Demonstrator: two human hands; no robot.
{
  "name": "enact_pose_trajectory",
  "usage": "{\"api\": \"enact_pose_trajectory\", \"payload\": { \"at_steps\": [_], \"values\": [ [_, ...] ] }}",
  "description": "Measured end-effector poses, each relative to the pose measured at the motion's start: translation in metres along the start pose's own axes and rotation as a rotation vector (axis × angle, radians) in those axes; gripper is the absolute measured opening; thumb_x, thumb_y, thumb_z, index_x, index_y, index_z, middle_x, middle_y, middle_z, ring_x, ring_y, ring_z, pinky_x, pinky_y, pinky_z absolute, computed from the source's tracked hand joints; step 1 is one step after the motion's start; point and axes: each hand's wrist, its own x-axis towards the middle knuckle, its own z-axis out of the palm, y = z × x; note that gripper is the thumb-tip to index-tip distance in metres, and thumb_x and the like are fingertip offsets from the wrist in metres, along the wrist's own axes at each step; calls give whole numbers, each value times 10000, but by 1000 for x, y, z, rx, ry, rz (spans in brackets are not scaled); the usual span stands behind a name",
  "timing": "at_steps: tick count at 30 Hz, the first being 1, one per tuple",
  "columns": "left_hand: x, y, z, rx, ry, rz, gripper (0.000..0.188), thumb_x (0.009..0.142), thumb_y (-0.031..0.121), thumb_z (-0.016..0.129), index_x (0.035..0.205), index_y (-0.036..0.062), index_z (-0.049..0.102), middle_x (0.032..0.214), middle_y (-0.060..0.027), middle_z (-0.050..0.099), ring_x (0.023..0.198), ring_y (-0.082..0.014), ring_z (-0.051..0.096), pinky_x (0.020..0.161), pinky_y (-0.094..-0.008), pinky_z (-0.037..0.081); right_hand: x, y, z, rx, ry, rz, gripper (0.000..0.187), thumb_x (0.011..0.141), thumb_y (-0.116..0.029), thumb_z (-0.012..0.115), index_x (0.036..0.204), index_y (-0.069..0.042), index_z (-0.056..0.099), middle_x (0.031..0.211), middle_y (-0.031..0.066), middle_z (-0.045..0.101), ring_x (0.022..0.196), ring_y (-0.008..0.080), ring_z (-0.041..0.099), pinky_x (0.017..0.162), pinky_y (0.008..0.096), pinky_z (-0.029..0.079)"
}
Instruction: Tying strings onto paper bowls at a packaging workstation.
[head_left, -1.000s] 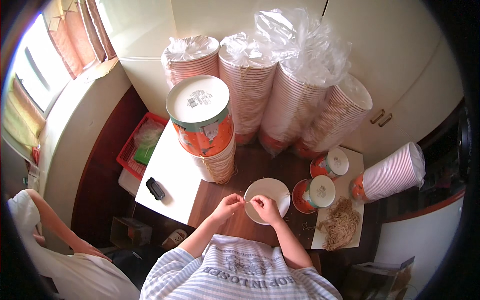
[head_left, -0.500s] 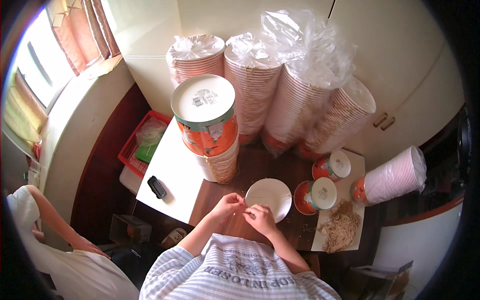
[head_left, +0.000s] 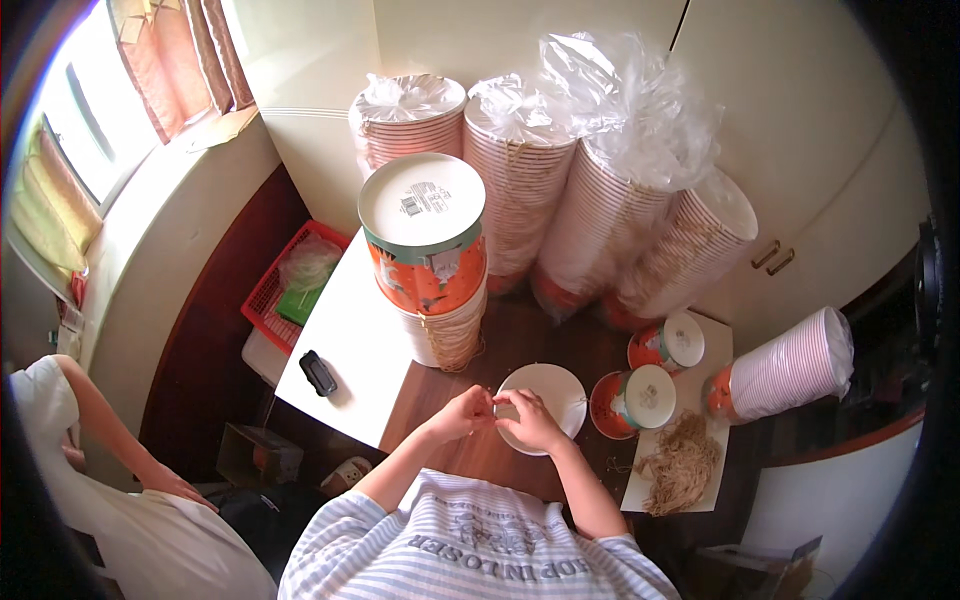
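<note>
By curled hands, a smooth round tub

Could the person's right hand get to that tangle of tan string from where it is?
Probably yes: the tangle of tan string lies uncovered, off to the right of the right hand. The nearer orange cup stands close to the way, but seems to leave room to pass in front of it.

This looks to me like a room in a home doubling as a small workroom: patterned curtains by a sunny window, pale cupboard doors, yet bagged stacks of paper tubs crowd the table.
</note>
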Motion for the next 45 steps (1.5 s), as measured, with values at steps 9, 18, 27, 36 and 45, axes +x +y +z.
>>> {"api": "enact_pose_trajectory", "payload": {
  "at_steps": [9, 18, 27, 36, 45],
  "values": [
    [-10, 14, -3, -434, 14, -196, 199, 767, 55, 510, 941, 70, 414, 803, -31, 529, 699, -83, 492, 568, -208, 379, 3, 3, -1, 168, 0, 20, 346, 694, -82, 651, 994, -50, 480, 849, 60, 618, 842, 221, 587, 774, 326, 424],
    [-12, -1, -13, -593, -41, -256, 113, 835, 145, 401, 936, 106, 432, 929, -95, 591, 822, -150, 561, 655, -246, 412, 5, -8, -6, 109, -9, 41, 349, 685, -76, 651, 995, -52, 493, 786, 38, 629, 823, 200, 596, 759, 329, 430],
    [-14, -4, -6, -664, 52, -241, 95, 878, 160, 406, 903, 91, 466, 894, -92, 595, 722, -129, 545, 611, -242, 435, 4, 2, 4, 267, 39, 94, 293, 694, -35, 622, 960, -32, 500, 733, 50, 610, 713, 136, 580, 704, 263, 432],
    [-34, 1, 27, 378, 529, 166, 141, 725, 123, 659, 799, 17, 600, 689, -37, 550, 575, -95, 517, 532, -232, 441, 1, 10, 10, 419, 71, 210, 311, 725, -25, 604, 989, -7, 442, 743, 22, 587, 702, 80, 547, 678, 217, 419],
    [-25, -8, 40, 678, 613, 178, 132, 678, 142, 654, 791, 73, 640, 669, -61, 533, 610, -200, 554, 547, -298, 460, -1, 15, 15, 521, 60, 244, 308, 734, 0, 589, 995, -9, 427, 765, 21, 577, 717, 70, 534, 678, 208, 413]
  ]
}}
